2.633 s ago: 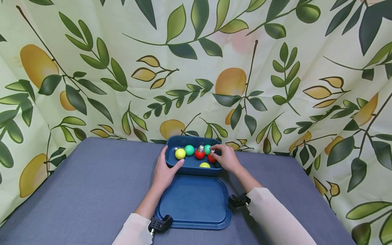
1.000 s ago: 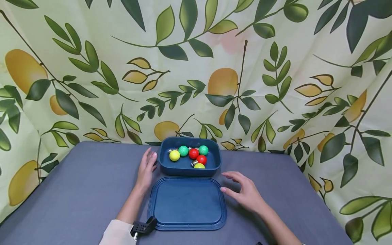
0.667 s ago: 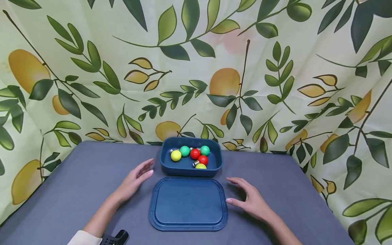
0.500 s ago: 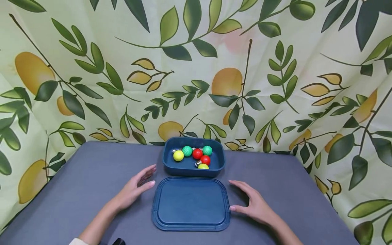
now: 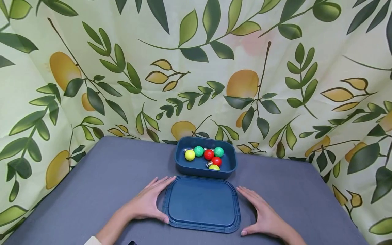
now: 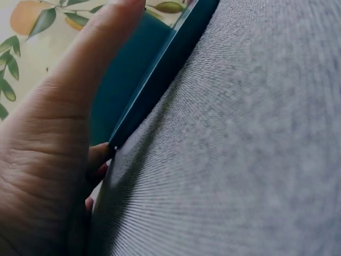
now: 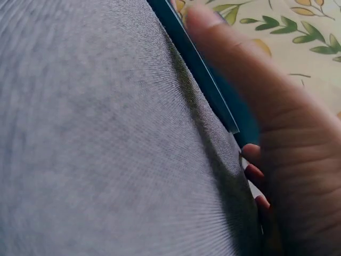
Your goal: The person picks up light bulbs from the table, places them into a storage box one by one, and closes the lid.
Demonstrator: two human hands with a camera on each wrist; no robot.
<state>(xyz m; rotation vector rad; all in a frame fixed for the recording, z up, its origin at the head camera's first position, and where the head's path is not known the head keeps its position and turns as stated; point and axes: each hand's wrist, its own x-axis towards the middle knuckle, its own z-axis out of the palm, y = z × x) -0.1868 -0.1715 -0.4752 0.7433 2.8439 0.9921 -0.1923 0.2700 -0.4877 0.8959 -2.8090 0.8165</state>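
Observation:
A flat blue lid (image 5: 203, 204) lies on the grey cloth in front of me. My left hand (image 5: 146, 203) spans its left edge, fingertips at the far corner and thumb at the near corner; whether it presses on the rim I cannot tell. In the left wrist view a fingertip meets the lid's edge (image 6: 141, 98). Just off the right edge is my right hand (image 5: 265, 216), fingers and thumb spread, holding nothing. Behind the lid stands a deep blue box (image 5: 202, 173) with small coloured bulbs inside: yellow (image 5: 190, 155), green (image 5: 198, 151) and red (image 5: 209, 154), some showing silver screw bases.
Grey cloth (image 5: 122, 170) covers the table on both sides of the lid. A leaf-and-fruit patterned curtain (image 5: 196, 78) hangs behind the table and along its sides. The box stands close to the table's back edge.
Earlier my left hand held the box while my right hand placed a red bulb in it. Both hands then withdrew toward me and now flank the lid, the left hand at its edge.

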